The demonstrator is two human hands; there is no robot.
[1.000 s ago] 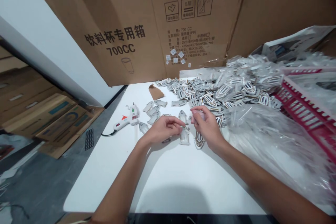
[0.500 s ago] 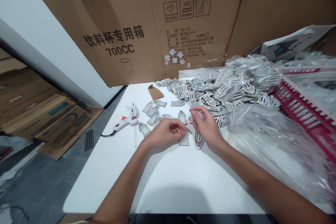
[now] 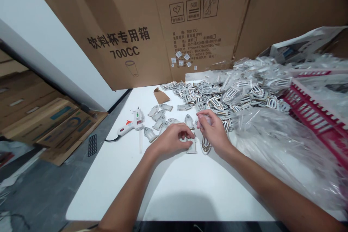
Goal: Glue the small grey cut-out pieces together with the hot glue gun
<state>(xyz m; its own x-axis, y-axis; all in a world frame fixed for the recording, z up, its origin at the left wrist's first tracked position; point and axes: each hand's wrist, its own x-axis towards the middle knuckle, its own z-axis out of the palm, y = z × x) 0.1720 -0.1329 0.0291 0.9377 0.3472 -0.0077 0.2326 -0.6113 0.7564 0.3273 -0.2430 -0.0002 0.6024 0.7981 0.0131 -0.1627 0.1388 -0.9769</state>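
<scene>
My left hand (image 3: 172,140) is curled at the upper part of a small grey arch-shaped piece (image 3: 192,148) lying on the white table, its thumb and fingertips gripping the piece's edge. My right hand (image 3: 216,132) is closed in a pinch just to the right. Something pale and pinkish shows by its fingertips, too small to name. Under that hand lies a brown-patterned arch-shaped piece (image 3: 206,148), partly covered. Another grey arch piece (image 3: 189,121) sits just beyond both hands.
A white glue gun (image 3: 133,123) lies on the left of the table (image 3: 108,188). Loose arch pieces (image 3: 158,116) and a brown scrap (image 3: 161,95) are near it. Behind stand a large pile (image 3: 201,92) and a cardboard box (image 3: 122,14). Plastic bags (image 3: 282,152) and a magenta basket (image 3: 315,112) fill the right.
My left hand's fingers have shifted slightly, and a wider gap shows between thumb and index finger. The piece beneath moved a little toward me. My right hand stays nearly still.
</scene>
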